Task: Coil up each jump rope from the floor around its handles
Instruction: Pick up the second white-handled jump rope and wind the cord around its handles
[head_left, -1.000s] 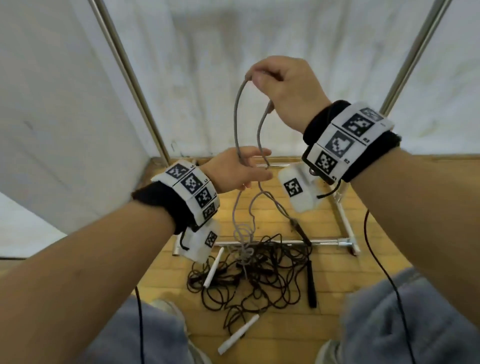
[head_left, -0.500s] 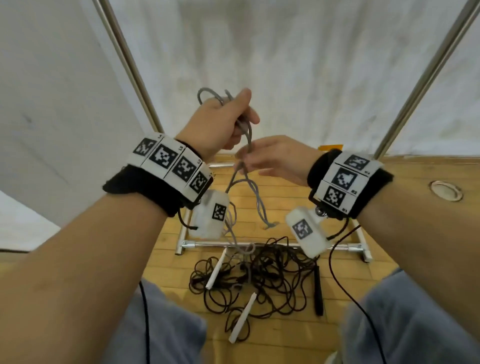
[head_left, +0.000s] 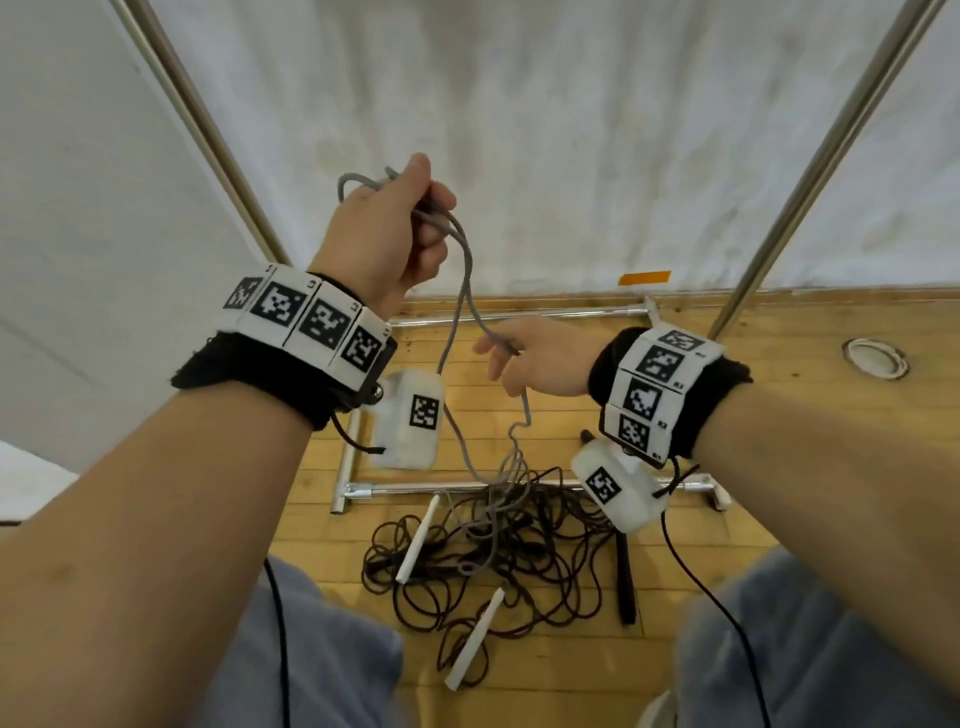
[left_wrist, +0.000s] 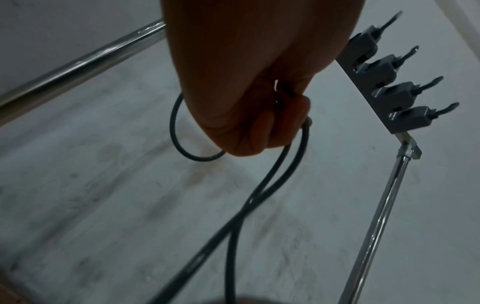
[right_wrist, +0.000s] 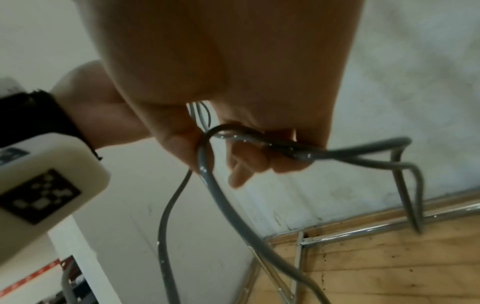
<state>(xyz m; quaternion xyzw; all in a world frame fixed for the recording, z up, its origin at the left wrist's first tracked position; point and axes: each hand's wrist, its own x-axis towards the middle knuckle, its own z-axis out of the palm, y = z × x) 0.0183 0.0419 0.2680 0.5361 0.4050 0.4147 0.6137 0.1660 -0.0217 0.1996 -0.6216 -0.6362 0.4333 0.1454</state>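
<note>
Both hands, left (head_left: 387, 228) and right (head_left: 545, 358), gripping grey rope (head_left: 464, 291); no legible writing.

Bare forearms; each wrist wears a black band (head_left: 270, 374) with white square-coded marker tiles (head_left: 655, 391), a white camera box (head_left: 413, 418) beneath; grey trousers (head_left: 810, 644) at the frame's bottom.

A grey jump rope (head_left: 457, 270) hangs in loops from the raised left hand (head_left: 382, 234), 1 strand crossing to the lower right hand (head_left: 540, 358), its tail trailing down into a tangle of dark jump ropes (head_left: 519, 551) on the wooden floor (head_left: 779, 519), among 2 white handles (head_left: 417, 538) and a black handle (head_left: 627, 582).
</note>
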